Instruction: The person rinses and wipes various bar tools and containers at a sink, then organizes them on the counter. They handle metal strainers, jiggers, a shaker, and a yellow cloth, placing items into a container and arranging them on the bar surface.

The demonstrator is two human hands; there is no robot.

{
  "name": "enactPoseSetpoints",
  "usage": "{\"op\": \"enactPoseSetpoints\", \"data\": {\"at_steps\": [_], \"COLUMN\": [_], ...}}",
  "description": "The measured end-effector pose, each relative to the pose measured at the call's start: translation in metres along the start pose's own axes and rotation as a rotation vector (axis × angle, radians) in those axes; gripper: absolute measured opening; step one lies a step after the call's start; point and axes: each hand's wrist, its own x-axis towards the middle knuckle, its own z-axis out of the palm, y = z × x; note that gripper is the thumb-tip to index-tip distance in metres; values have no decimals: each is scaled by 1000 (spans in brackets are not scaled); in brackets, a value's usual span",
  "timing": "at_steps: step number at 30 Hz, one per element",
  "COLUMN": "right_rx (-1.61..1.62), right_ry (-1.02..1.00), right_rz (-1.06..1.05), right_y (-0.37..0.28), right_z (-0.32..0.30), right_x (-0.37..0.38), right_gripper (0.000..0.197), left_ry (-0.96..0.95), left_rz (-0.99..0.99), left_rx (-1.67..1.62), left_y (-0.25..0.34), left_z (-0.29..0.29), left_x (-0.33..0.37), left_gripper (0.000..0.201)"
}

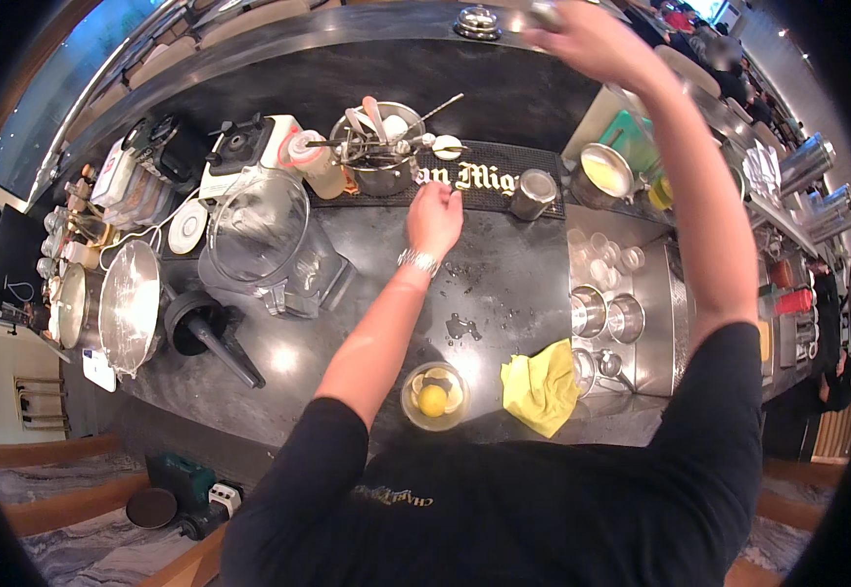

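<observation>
On the smooth dark bench [376,240], a round metal tub [384,181] stands on a textured black mat [492,157]; the left hand [435,217] has curled fingers nearby, grip hidden. Near a domed shiny bell [478,22], a blurred greyish object [545,14] is at the right hand [587,44]'s fingers; whether pinched, I cannot tell.

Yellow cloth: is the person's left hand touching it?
No: the left hand is by the bar mat, apart from the yellow cloth.

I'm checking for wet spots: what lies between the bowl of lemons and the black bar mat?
In the head view, a small puddle and scattered droplets lie on the dark counter between the bowl and the mat.
</observation>
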Motion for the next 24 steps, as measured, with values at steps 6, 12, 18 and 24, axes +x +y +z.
{"op": "enactPoseSetpoints", "data": {"at_steps": [6, 12, 18, 24], "right_rx": [258, 1319, 2036, 1919], "right_ry": [123, 472, 679, 840], "right_rz": [504, 1052, 742, 1253], "right_y": [22, 22, -26, -3], "right_z": [-39, 12, 77, 127], "right_x": [-215, -455, -594, -589], "right_gripper": [51, 27, 62, 24], "left_ry": [-34, -46, -16, -207], "left_rz": [187, 278, 336, 489], "left_rx": [587, 751, 748, 442], "left_y": [-34, -57, -29, 116], "left_z": [70, 72, 81, 16], "left_x": [76, 105, 69, -191], "left_gripper": [31, 23, 22, 17]}}
